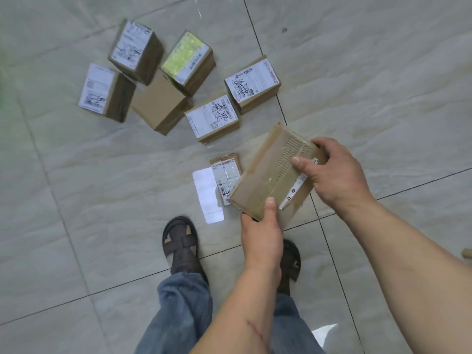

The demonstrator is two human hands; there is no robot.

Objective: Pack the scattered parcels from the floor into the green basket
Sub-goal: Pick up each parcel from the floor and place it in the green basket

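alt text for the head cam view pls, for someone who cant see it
A person standing on a tiled floor holds a flat taped parcel in both hands, left hand at its near corner and right hand at its far end. Seven more cardboard parcels lie scattered on the floor ahead, one partly under the held parcel. No green basket is in view.

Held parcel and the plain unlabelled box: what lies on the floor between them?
Head view: one parcel with a scribbled white label lies between the held parcel and the plain box.
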